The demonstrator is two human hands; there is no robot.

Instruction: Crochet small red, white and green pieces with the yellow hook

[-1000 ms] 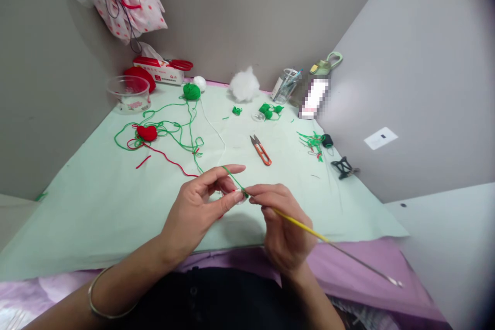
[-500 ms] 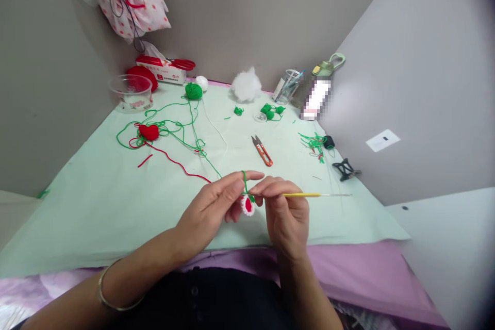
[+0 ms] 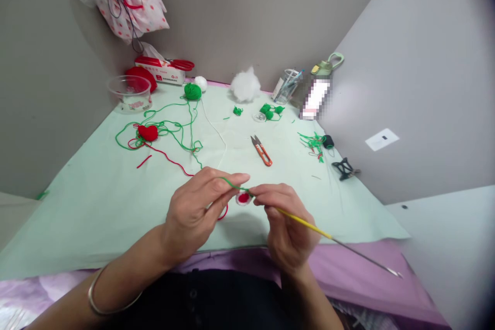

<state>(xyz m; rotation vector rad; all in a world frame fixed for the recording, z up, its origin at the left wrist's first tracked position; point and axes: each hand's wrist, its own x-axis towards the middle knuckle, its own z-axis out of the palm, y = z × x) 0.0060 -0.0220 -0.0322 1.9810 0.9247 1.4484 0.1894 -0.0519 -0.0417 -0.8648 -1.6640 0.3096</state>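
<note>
A small round crocheted piece [image 3: 243,198], red in the middle with a white rim, hangs between my two hands. Green yarn [image 3: 231,184] runs from its top across the fingers of my left hand [image 3: 201,206], which are pinched on the strand. My right hand [image 3: 288,221] grips a yellow-handled crochet hook [image 3: 305,223], with its fingertips at the piece's green edge. The hook's far metal end points down to the right. A red strand [image 3: 224,212] loops below my left fingers.
Orange snips [image 3: 262,150] lie beyond my hands. A red heart-like piece [image 3: 148,133] sits among tangled green yarn at left. Further back are a green ball [image 3: 192,91], white stuffing [image 3: 246,85], green pieces [image 3: 271,111] and a plastic tub [image 3: 130,94]. A black stand [image 3: 345,169] is at right.
My left hand has moved left, and the green strand now slants instead of standing upright. The hook's far end has swung downward. The round piece has turned and shifted slightly left and up.
</note>
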